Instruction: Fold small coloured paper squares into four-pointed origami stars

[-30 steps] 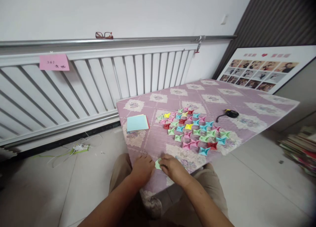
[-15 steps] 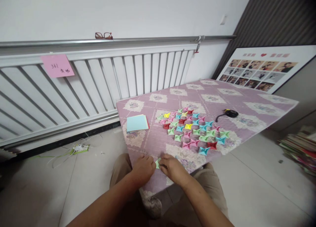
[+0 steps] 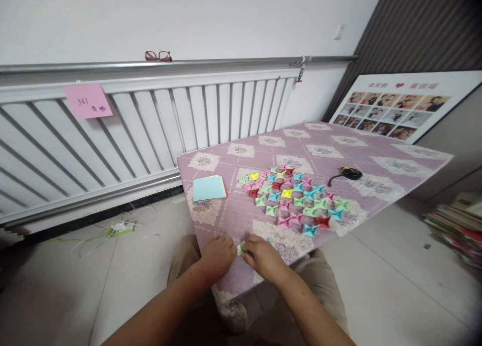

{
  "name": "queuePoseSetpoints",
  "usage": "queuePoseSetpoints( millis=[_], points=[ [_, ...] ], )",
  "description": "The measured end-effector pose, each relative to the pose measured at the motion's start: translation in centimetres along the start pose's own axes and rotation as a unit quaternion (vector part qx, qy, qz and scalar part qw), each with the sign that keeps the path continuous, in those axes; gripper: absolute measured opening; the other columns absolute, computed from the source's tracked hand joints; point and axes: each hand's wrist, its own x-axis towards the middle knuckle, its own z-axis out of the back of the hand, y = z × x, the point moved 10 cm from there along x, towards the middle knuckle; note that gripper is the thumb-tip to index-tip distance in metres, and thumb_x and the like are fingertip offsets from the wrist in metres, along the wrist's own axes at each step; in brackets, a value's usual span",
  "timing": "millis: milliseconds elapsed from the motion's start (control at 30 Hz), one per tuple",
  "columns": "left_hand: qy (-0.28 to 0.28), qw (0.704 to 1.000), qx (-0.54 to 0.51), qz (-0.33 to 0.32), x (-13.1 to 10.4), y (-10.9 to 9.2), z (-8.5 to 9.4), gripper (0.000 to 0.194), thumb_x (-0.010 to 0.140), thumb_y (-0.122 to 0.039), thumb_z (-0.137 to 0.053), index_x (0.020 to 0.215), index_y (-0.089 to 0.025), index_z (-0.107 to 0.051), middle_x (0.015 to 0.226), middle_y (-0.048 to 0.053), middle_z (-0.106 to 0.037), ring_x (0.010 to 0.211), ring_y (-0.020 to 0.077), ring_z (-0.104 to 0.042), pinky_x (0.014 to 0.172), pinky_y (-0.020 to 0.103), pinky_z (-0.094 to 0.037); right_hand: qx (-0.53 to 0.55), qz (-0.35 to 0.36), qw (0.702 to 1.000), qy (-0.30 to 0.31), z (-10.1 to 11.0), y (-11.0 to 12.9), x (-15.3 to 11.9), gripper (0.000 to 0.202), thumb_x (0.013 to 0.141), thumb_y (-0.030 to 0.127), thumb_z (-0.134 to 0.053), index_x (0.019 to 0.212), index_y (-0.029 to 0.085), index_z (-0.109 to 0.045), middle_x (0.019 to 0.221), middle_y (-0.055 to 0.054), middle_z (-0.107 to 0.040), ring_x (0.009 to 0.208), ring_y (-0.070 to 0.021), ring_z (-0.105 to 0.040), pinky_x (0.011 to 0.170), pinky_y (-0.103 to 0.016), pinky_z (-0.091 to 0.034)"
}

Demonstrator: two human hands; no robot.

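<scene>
A small piece of light green paper [image 3: 240, 247] lies at the table's near corner, pinched between my two hands. My left hand [image 3: 219, 255] is closed at its left edge, fingers curled. From the other side my right hand [image 3: 261, 255] grips it between thumb and fingers; the fingertips hide much of the paper, so its folds cannot be made out. Beyond my hands stand rows of small folded paper shapes [image 3: 287, 193] in pink, green, blue, yellow and red. Left of them rests a stack of square paper sheets [image 3: 208, 189], light blue on top.
A purple flowered cloth [image 3: 233, 215] covers the table. A black object with a short cord [image 3: 351, 174] lies to the right. Behind the table runs a white radiator [image 3: 211, 115] with a pink note [image 3: 88, 101]; glasses [image 3: 158, 56] rest on the pipe. A photo board [image 3: 399, 105] leans at right.
The green paper shows slightly smaller between my fingers. Both hands stay in nearly the same place, and the paper shapes have not moved.
</scene>
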Motion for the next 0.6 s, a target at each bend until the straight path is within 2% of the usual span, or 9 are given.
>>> queuePoseSetpoints(
  millis=[600],
  points=[
    [0.015,1.000,-0.018,0.016,0.19,0.40,-0.09,0.023,0.094,-0.025,-0.040,0.094,-0.015,-0.061,0.094,0.009,-0.061,0.088,0.0230,-0.057,0.081,0.040,-0.040,-0.006,0.000,1.000,-0.003,0.13,0.13,0.16,0.012,0.079,0.014,-0.057,0.068,0.020,-0.061,0.076,-0.002,-0.058,0.078,-0.0158,-0.055,0.070,-0.025,-0.039]
  ],
)
